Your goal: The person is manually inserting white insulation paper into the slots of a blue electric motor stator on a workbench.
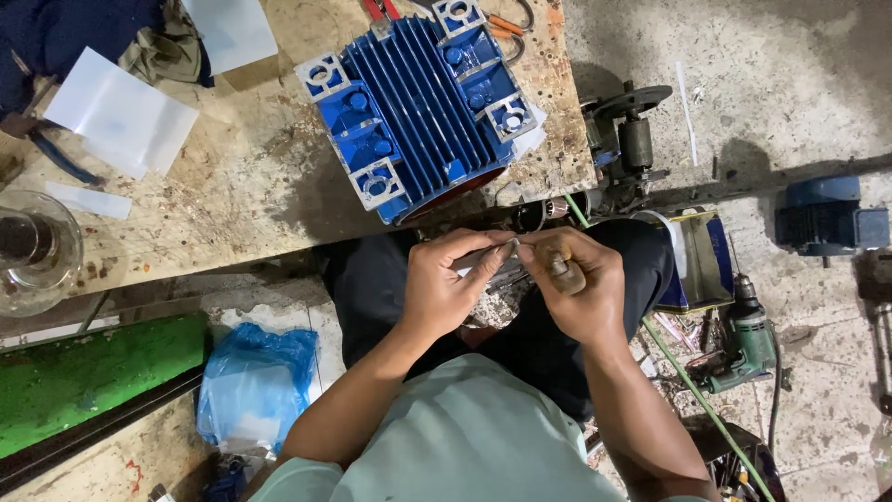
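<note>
Below the near edge of the scarred wooden workbench (232,186), over the lap, the left hand (446,288) and right hand (576,293) pinch a thin grey metal strip (497,251) between fingertips, its long axis running left-right, beneath the blue finned metal motor housing (418,102).

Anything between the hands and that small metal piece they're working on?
Nothing visible. The left hand and right hand both already pinch the small metal piece over the lap, fingertips meeting on it. The blue finned motor housing sits apart on the bench.
</note>
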